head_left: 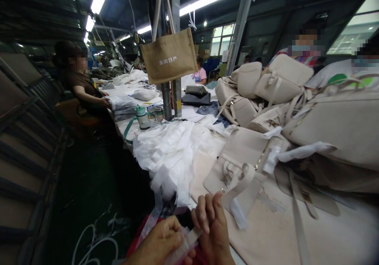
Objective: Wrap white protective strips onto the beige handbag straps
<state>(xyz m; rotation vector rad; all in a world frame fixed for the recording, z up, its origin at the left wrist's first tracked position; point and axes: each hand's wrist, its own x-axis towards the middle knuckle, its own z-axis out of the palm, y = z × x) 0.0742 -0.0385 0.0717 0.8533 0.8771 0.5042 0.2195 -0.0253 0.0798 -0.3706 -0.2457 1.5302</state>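
Note:
Both my hands are low at the bottom edge, close together over my lap. My left hand pinches one end of a thin clear-white plastic strip. My right hand has its fingers curled together on the other end of that strip. Just beyond my right hand lies a cream leather backpack flat on the table, its straps wrapped in white paper. A heap of white tissue wrapping hangs over the table edge to its left.
More cream backpacks are piled at the right, with two people behind them. A brown jute bag hangs from a post. A person sits at the left by a water bottle. Dark floor lies left.

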